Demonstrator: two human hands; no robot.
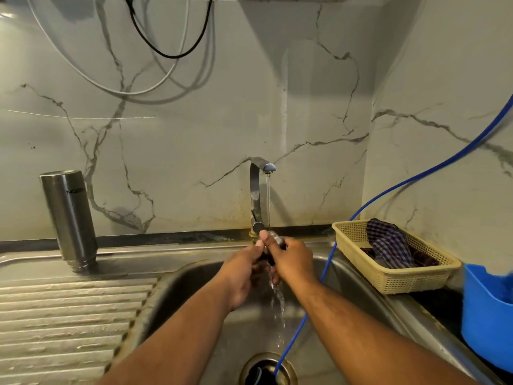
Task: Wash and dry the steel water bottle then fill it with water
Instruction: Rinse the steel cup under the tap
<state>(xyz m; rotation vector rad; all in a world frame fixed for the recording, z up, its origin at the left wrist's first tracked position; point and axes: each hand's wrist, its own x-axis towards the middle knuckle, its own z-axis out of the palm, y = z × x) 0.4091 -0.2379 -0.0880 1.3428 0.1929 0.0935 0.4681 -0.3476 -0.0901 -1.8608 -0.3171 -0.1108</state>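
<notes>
Seemingly midway through the washing stage: the cylindrical brushed-steel water bottle (69, 215) stands mouth-down on the ribbed steel worktop (69, 315), well to the left of the fingers (256, 245) and apart from both hands, so its own rinse is probably done and it is draining. The left hand (241, 269) and right hand (294, 259) meet over the steel sink basin (194, 287), forearms converging, under the thin stream from the bent steel tap (256, 195) just beyond the fingertips. Both sets of fingers curl around a small round steel piece (276, 237), probably the bottle's cap, and water spills below them. Drying and filling remain; a checked cloth (388, 243) lies in the cream plastic basket (394, 279) to the right of the fingers.
</notes>
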